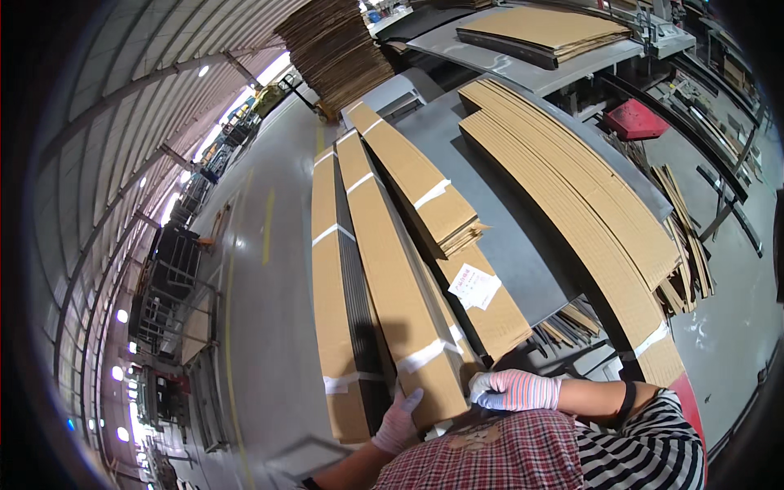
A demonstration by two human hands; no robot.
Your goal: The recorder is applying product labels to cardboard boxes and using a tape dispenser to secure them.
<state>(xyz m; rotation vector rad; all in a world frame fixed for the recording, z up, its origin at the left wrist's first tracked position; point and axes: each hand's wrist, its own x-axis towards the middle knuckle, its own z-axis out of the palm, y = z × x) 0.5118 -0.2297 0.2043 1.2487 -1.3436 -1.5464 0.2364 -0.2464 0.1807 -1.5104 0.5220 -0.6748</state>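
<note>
A long bundle of brown cardboard strips (380,273), bound with white straps, points away from my body. At its near end my left hand (398,422), in a striped glove, grips the left edge, its thumb by the corner and its other fingers partly hidden. My right hand (516,390), also gloved, is closed beside that end's right corner; what its curled fingers hold is hidden. Left of this bundle lies another strapped bundle (331,302) with dark layers along its side. To the right are a strapped stack (425,192) and a cardboard strip (494,318) bearing a white paper label (474,286).
A taller curved-looking stack of cardboard strips (572,192) rests on the grey table (506,237) to the right. More flat cardboard (547,33) lies on a far table, near a red machine part (637,121). A high cardboard pile (335,53) stands ahead; a floor aisle (269,286) runs left.
</note>
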